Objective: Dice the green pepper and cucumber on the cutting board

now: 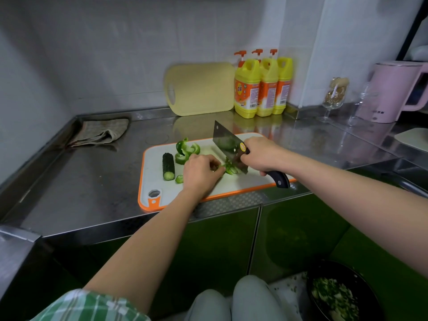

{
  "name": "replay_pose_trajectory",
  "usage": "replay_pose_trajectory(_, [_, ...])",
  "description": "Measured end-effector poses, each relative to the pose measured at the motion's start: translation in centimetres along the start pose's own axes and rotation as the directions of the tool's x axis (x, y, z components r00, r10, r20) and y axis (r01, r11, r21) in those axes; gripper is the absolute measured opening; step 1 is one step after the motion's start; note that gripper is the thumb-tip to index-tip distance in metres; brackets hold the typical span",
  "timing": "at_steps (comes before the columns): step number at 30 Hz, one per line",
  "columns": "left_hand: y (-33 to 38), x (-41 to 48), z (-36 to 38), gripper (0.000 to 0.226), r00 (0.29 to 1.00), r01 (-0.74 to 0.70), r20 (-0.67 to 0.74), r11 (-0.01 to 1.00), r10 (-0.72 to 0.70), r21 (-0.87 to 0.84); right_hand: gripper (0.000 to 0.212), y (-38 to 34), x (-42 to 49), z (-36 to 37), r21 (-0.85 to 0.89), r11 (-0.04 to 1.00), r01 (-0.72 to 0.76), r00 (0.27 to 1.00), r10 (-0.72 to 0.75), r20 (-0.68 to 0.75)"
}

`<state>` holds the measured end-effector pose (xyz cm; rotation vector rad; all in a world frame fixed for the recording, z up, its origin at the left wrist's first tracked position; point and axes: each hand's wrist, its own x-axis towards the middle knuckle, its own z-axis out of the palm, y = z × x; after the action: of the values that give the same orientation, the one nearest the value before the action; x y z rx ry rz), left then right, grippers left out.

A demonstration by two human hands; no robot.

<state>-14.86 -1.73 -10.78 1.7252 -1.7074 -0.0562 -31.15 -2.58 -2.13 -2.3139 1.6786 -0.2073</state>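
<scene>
while gripping cleaver in right hand, pinching pepper strips with left hand. risks cutting left hand with cleaver this close.

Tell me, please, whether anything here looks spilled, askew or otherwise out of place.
Green scraps lie scattered outside the black bowl down at the lower right, so they look spilled. A crumpled cloth lies at the back left of the counter. Nothing on the board stands out.
</scene>
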Motion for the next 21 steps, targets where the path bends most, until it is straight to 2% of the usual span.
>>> replay_pose_trajectory(5, [0.2, 0.2, 0.3, 0.024, 1.0, 0.003, -0.003, 0.999, -0.003, 0.038, 0.02, 0.3, -0.2, 0.9, 0.005, 1.0, -0.025, 0.999, 0.025, 0.046])
replay_pose_trajectory(15, [0.3, 0.5, 0.5, 0.018, 1.0, 0.017, 0.015, 1.0, -0.017, 0.0, 0.01, -0.2, 0.3, 1.3, -0.031, 0.999, -0.028, 0.998, 0.03, 0.063])
replay_pose_trajectory(18, [0.3, 0.5, 0.5, 0.019, 1.0, 0.019, 0.021, 1.0, -0.019, -0.001, 0.01, -0.2, 0.7, 2.1, -0.011, 0.999, -0.033, 0.999, 0.033, -0.01])
replay_pose_trajectory(21, [0.1, 0.6, 0.4, 0.021, 0.999, 0.013, 0.042, 1.0, -0.013, 0.012, 0.01, 0.4, 1.1, 2.7, 0.081, 0.996, -0.038, 0.995, 0.046, -0.092])
